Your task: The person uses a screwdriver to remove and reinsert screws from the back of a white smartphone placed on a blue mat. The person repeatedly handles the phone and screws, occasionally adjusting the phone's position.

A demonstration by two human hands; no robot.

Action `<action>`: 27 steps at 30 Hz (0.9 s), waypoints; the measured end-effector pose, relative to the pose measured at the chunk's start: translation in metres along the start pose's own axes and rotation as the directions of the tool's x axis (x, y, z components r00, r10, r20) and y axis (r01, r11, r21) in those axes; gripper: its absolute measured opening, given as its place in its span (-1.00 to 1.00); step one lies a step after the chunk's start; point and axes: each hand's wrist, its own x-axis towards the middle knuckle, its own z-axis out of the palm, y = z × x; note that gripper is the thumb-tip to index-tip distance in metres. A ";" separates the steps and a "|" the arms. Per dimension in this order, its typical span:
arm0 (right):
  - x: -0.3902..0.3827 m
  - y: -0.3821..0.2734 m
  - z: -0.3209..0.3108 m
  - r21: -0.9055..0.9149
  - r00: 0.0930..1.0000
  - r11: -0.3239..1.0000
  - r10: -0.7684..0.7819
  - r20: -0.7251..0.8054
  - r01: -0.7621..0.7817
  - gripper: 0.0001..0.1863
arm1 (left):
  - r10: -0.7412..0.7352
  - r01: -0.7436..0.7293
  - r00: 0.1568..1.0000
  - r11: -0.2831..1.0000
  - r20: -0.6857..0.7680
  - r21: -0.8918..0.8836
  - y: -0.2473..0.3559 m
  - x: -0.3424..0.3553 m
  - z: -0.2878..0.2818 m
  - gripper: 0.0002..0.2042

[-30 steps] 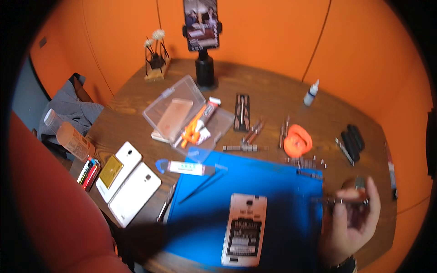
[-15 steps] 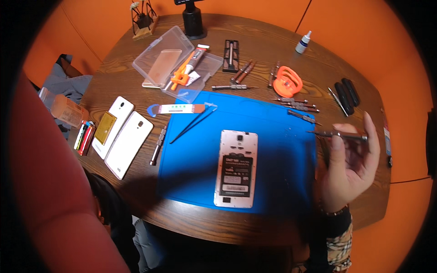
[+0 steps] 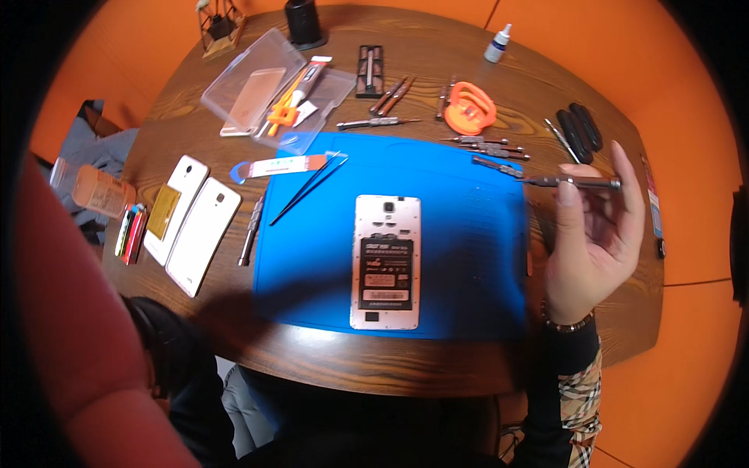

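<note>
My right hand (image 3: 591, 261) is raised over the right edge of the blue mat (image 3: 468, 234). Its thumb and fingers pinch a slim grey precision screwdriver (image 3: 585, 182), tip pointing left. A white phone (image 3: 360, 226) lies on the mat with its back cover off and its black battery (image 3: 386, 274) exposed. Along the left side looms a big blurred reddish shape that appears to be my left hand (image 3: 90, 335), very close up. Its fingers cannot be made out. Below it shows a dark sleeve (image 3: 183, 374).
Black tweezers (image 3: 306, 191) rest on the mat's left part. Beside it lie a white phone (image 3: 204, 234) and another screwdriver (image 3: 250, 232). Farther back are a clear plastic case (image 3: 253, 74), an orange suction cup (image 3: 470, 109), several screwdrivers (image 3: 488, 147) and a small bottle (image 3: 497, 45).
The whole scene has shifted up and to the left in the picture. My right hand still grips the screwdriver and sits slightly farther away over the mat's edge. The phone lies unmoved on the mat.
</note>
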 end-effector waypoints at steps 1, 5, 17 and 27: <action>0.001 0.001 -0.001 -0.022 1.000 1.000 -0.003 0.007 0.003 -0.32 | 0.005 -0.005 1.000 1.000 -0.001 0.000 0.000 0.002 0.002 -0.64; 0.008 0.010 -0.006 -0.057 1.000 0.998 -0.013 0.015 0.014 -0.33 | 0.023 -0.023 1.000 1.000 -0.006 0.010 0.006 0.013 0.009 -0.65; 0.015 0.031 -0.010 -0.065 0.996 0.997 0.053 0.075 -0.048 -0.34 | -0.362 0.161 0.764 0.909 0.534 0.385 -0.028 -0.044 0.081 -0.86; 0.007 0.039 -0.003 -0.042 0.980 0.988 0.153 0.129 -0.149 -0.38 | -0.229 0.057 0.689 0.963 0.688 0.264 -0.040 -0.052 0.085 -0.77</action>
